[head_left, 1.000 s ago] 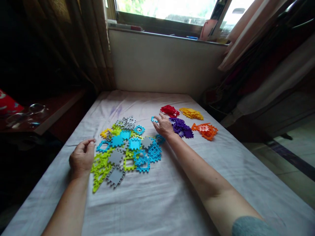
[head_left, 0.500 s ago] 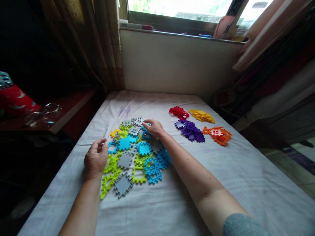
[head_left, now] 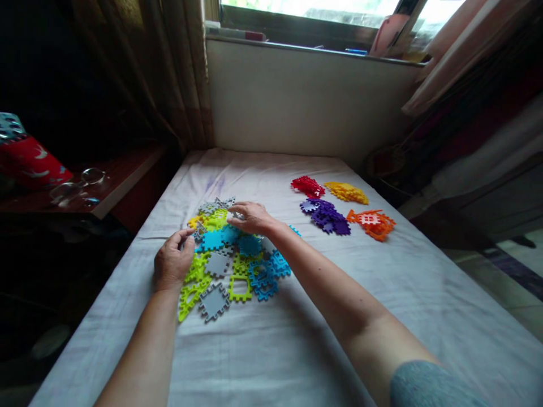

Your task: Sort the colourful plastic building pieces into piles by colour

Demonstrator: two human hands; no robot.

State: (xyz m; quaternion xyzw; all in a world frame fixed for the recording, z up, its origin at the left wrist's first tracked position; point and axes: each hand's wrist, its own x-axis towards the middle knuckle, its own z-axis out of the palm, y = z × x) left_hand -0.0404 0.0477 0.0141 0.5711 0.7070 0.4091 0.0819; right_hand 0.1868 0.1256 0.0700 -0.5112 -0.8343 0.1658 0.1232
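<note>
A mixed heap of flat notched plastic building tiles lies on the cloth, with lime-green tiles (head_left: 196, 268), blue tiles (head_left: 212, 240) and grey tiles (head_left: 214, 302) overlapping. My left hand (head_left: 175, 260) rests at the heap's left edge, fingers loosely bent beside the blue and green tiles; no tile shows in it. Over the far part of the heap, my right hand (head_left: 251, 217) reaches leftward, palm down and fingers apart, near grey and green tiles. Its fingertips partly cover what lies beneath. Past my right forearm, the edge of a blue tile (head_left: 294, 230) shows.
Separate piles of red tiles (head_left: 307, 186), yellow tiles (head_left: 347, 192), purple tiles (head_left: 326, 216) and orange tiles (head_left: 374, 224) lie at the far right of the cloth-covered surface (head_left: 314, 350). Glasses (head_left: 78, 187) and a red container (head_left: 31, 161) stand on a side table at left.
My right hand has moved left across the heap. A blue tile edge now shows beyond my right forearm. My left hand has shifted slightly toward the heap, and the view has tilted a little.
</note>
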